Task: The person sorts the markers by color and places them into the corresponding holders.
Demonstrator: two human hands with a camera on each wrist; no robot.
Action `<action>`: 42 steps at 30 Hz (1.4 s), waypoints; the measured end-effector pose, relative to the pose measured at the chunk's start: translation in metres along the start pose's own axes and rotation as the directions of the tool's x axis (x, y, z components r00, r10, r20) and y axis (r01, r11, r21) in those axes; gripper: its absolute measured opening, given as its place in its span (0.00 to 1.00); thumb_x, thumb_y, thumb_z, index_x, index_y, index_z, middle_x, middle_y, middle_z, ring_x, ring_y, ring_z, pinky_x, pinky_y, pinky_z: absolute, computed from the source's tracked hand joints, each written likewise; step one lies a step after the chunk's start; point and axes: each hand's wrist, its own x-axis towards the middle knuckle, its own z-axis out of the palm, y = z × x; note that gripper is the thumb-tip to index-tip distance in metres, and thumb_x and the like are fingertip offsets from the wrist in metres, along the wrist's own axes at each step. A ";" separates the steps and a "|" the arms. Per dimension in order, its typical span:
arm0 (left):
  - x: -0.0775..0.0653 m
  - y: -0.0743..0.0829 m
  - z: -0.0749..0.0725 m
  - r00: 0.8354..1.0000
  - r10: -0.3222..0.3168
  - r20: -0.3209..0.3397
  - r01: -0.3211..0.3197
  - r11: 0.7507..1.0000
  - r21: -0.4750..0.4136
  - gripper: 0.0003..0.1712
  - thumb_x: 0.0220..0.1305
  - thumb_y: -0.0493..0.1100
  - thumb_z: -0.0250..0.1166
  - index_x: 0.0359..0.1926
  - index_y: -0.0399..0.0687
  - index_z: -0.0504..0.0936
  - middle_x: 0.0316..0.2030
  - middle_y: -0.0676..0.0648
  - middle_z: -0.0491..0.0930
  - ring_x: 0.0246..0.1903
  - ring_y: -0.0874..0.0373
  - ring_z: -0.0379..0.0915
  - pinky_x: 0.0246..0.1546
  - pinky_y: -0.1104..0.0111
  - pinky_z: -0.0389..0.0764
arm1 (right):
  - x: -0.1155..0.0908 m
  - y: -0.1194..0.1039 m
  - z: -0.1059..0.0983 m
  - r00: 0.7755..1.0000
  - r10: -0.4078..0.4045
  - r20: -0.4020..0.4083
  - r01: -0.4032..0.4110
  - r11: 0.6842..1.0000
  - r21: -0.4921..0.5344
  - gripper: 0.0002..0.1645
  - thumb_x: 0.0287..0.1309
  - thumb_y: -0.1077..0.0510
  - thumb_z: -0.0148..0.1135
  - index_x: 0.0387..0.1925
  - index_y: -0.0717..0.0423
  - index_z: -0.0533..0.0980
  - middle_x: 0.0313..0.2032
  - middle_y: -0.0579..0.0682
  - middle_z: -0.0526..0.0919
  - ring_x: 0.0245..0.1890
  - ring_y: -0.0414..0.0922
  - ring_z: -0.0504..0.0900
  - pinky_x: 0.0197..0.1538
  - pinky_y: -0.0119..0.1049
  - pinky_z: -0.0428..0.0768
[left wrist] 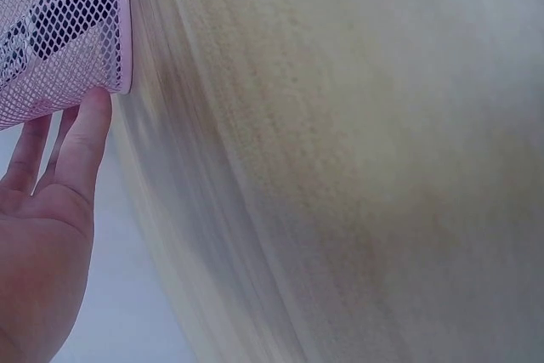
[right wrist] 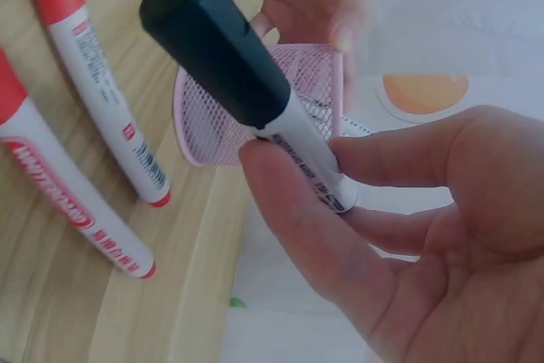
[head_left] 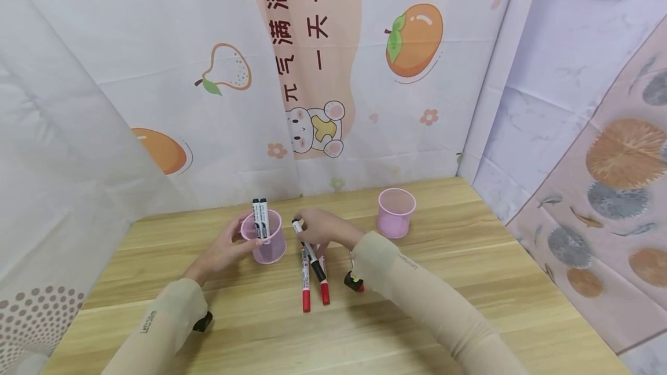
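My left hand (head_left: 224,250) holds a pink mesh pen cup (head_left: 271,250) from its left side, thumb at the front near the rim. Two black-capped whiteboard markers (head_left: 261,216) stand in that cup; their dark parts show through the mesh (left wrist: 72,10) in the left wrist view. Just right of the cup, my right hand (head_left: 325,225) pinches another black-capped marker (right wrist: 221,53) between thumb and fingers, its black cap pointing away from the palm. Beneath it on the table lie two red-capped markers, one (head_left: 305,285) beside the other (head_left: 325,293).
A second pink mesh cup (head_left: 396,221) stands at the back right of the wooden table (head_left: 271,334). Partly behind the right wrist lies a small red-tipped thing beside the black wrist camera (head_left: 354,281). A printed curtain (head_left: 333,178) hangs along the table's back edge.
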 end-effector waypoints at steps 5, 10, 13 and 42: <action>0.001 0.001 0.000 1.000 0.000 0.001 0.000 1.000 0.002 0.45 0.67 0.48 0.69 0.78 0.49 0.54 0.70 0.39 0.63 0.68 0.35 0.61 0.67 0.37 0.61 | 0.001 -0.006 -0.001 1.000 0.014 0.003 -0.014 1.000 0.027 0.32 0.70 0.63 0.60 0.72 0.60 0.64 0.56 0.62 0.77 0.28 0.48 0.85 0.29 0.41 0.87; 0.000 0.002 0.000 1.000 0.000 0.006 0.000 1.000 -0.009 0.45 0.68 0.47 0.69 0.77 0.50 0.54 0.70 0.39 0.63 0.67 0.35 0.61 0.66 0.36 0.62 | 0.002 -0.011 -0.002 1.000 -0.004 -0.018 0.006 0.996 0.092 0.33 0.70 0.64 0.60 0.73 0.61 0.63 0.58 0.64 0.76 0.30 0.49 0.85 0.28 0.41 0.87; 0.000 0.002 0.000 1.000 -0.002 0.008 0.002 1.000 -0.014 0.45 0.68 0.47 0.69 0.77 0.50 0.54 0.70 0.39 0.63 0.67 0.35 0.62 0.66 0.36 0.62 | 0.003 -0.014 -0.003 0.999 -0.024 -0.035 0.029 0.989 0.144 0.33 0.70 0.64 0.60 0.73 0.61 0.62 0.56 0.63 0.77 0.30 0.51 0.85 0.28 0.41 0.87; 0.002 0.003 -0.001 1.000 -0.005 0.006 0.005 1.000 -0.025 0.44 0.68 0.48 0.68 0.77 0.50 0.55 0.69 0.40 0.66 0.65 0.37 0.64 0.65 0.39 0.63 | 0.024 -0.051 -0.004 0.934 -0.163 -0.316 0.294 0.855 0.427 0.36 0.70 0.66 0.59 0.76 0.54 0.60 0.57 0.61 0.76 0.37 0.49 0.85 0.40 0.47 0.88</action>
